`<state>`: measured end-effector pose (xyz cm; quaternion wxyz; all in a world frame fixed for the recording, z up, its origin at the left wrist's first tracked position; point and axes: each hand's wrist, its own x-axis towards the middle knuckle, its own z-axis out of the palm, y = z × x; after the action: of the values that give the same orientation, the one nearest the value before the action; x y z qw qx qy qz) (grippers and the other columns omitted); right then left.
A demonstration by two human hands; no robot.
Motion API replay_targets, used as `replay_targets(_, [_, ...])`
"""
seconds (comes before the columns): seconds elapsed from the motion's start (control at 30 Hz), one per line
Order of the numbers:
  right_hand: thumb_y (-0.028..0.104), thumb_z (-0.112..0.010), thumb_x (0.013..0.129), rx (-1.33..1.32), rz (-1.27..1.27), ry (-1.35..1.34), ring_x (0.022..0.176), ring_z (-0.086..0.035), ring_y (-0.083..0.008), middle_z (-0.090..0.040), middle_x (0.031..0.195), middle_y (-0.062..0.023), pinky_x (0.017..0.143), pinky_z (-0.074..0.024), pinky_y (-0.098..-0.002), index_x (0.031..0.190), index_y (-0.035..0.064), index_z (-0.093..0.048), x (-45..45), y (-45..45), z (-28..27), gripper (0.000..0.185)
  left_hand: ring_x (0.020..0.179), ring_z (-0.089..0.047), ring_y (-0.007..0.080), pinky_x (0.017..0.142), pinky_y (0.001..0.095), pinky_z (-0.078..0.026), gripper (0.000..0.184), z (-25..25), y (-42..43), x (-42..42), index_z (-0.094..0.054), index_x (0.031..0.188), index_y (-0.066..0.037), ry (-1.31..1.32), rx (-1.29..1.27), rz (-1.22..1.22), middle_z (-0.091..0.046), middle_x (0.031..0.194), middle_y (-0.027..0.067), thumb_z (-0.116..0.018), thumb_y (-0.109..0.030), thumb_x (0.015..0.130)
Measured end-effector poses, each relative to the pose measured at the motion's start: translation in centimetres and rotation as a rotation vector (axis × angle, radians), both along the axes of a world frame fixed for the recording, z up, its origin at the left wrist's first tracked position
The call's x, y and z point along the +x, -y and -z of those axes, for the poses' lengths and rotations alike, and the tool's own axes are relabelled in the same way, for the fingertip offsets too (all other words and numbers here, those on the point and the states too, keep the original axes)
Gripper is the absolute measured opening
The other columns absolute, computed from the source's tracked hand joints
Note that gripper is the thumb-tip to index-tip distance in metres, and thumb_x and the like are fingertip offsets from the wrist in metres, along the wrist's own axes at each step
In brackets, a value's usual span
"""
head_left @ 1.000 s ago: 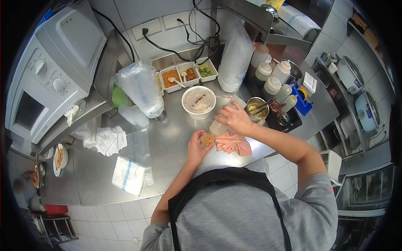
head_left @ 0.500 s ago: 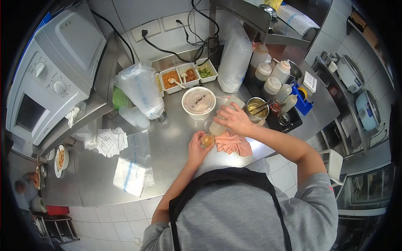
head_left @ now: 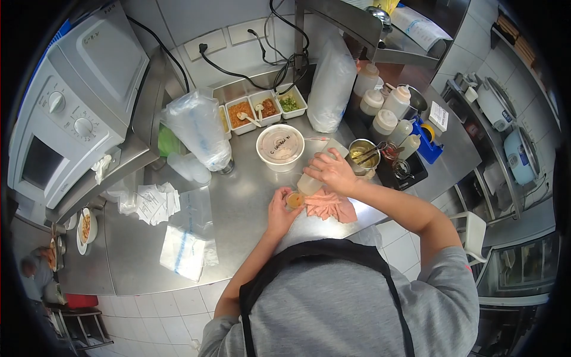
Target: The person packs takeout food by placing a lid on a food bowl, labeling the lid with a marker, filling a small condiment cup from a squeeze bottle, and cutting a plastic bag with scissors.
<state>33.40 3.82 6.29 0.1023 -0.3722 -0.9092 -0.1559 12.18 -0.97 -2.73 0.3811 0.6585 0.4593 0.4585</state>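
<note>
My left hand point(head_left: 281, 213) has its fingers wrapped round a small clear cup point(head_left: 294, 200) with orange-brown sauce in it. Above and to the right, my right hand point(head_left: 331, 171) grips a translucent plastic bottle point(head_left: 308, 184) from the top. The bottle leans with its lower end close to the cup; whether anything flows out cannot be made out. A crumpled pink cloth point(head_left: 331, 206) lies just under the right forearm. Behind the hands stands a white tub with a lid point(head_left: 280, 144) with handwriting on it. A metal pot point(head_left: 363, 156) with utensils sits beside my right hand.
White trays of chopped food point(head_left: 241, 115) line the back wall. Bagged stacks point(head_left: 199, 128) stand left and right of the tub. Several squeeze bottles point(head_left: 385, 122) crowd a black tray at right. Paper slips point(head_left: 157, 203) and plastic bags point(head_left: 184, 250) lie left. Another person point(head_left: 35, 271) is far left.
Both hands hold nearly the same places. The view has shifted very slightly, and the bottle and cup stay close together.
</note>
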Motion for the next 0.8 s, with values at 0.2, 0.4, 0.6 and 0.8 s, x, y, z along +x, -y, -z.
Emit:
replay_targets(0.2, [0.015,-0.056,0.077,-0.018,0.052,0.005,0.118,-0.045,-0.0173,-0.053,0.111,-0.0008,0.102,-0.0313,-0.0464,0.116,0.0209,-0.057,0.0,0.2,0.2,0.04,0.103,-0.057,0.0266,0.103,0.0472,-0.03,0.06,0.5,0.0,-0.4,-0.046,0.112,-0.005,-0.254,0.084,-0.058,-0.058,0.105,0.0107,-0.081,-0.013,0.065])
replay_targets(0.4, [0.013,-0.06,0.071,-0.012,0.081,-0.021,0.117,-0.045,-0.0187,-0.053,0.113,0.0002,0.099,-0.032,-0.0478,0.119,0.0232,-0.056,0.0,0.4,0.5,0.049,0.115,-0.049,0.0282,0.108,0.0561,-0.015,0.061,-0.7,0.2,-0.7,-0.049,0.113,-0.008,-0.277,0.096,-0.032,-0.052,0.118,0.0095,-0.082,-0.019,0.063])
replay_targets(0.6, [0.012,-0.062,0.069,-0.018,0.082,-0.041,0.118,-0.045,-0.0194,-0.053,0.113,-0.0006,0.099,-0.032,-0.0479,0.117,0.0224,-0.057,-0.3,0.4,0.2,0.049,0.12,-0.044,0.0314,0.107,0.0602,-0.013,0.032,-0.6,-0.2,-1.1,-0.06,0.09,-0.009,-0.217,0.198,-0.11,-0.046,0.123,0.0117,-0.078,-0.018,0.065])
replay_targets(0.8, [0.011,-0.062,0.069,-0.036,0.068,-0.054,0.118,-0.045,-0.0202,-0.054,0.113,-0.001,0.098,-0.0316,-0.0491,0.117,0.0215,-0.057,-0.5,0.6,-0.1,0.049,0.122,-0.042,0.031,0.106,0.0622,-0.011,0.017,-0.3,-0.3,-0.9,-0.064,0.078,-0.009,-0.265,0.2,-0.17,-0.045,0.124,0.0113,-0.074,-0.014,0.066])
